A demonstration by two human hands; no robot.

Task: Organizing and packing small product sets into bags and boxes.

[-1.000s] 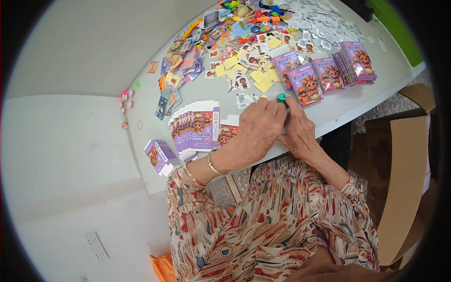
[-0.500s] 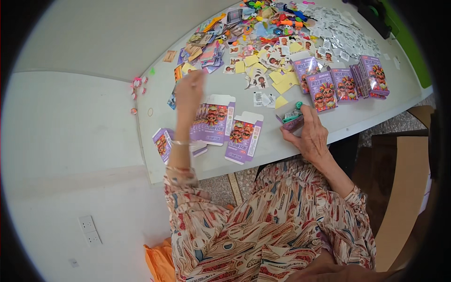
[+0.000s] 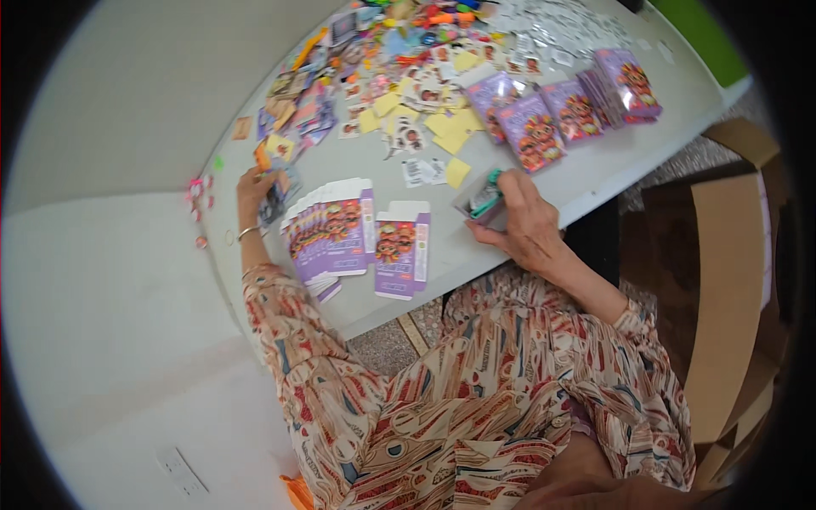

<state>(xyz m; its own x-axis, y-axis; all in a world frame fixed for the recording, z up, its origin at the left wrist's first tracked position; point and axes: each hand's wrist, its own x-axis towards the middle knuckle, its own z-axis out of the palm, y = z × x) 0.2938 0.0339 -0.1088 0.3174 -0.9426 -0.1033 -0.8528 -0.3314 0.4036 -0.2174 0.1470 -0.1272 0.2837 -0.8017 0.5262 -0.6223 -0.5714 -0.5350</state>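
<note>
My right hand (image 3: 529, 223) grips a small open-topped purple box (image 3: 466, 204), fingers on its far side and thumb on the near side. A teal item (image 3: 490, 194) and clear packets stick out of the box's mouth. On the left, my left hand (image 3: 253, 189) is curled at the edge of some dark glossy cards (image 3: 272, 208); what its fingers hold is too blurred to make out. Beside it lies a fanned stack of flat purple cartons (image 3: 331, 229) with cartoon figures. One separate flat carton (image 3: 399, 255) lies between my hands.
Filled purple boxes (image 3: 535, 132) stand at the right. Yellow paper slips (image 3: 453, 129), stickers and cards are heaped mid-table. Farther back are colourful small toys (image 3: 425, 34) and many clear packets (image 3: 561, 25). A large cardboard box (image 3: 722, 297) stands right of the table.
My left hand has moved left and toward me, down onto the dark cards. My right hand still holds the box. The whole view has shifted, so the table things appear farther left.
</note>
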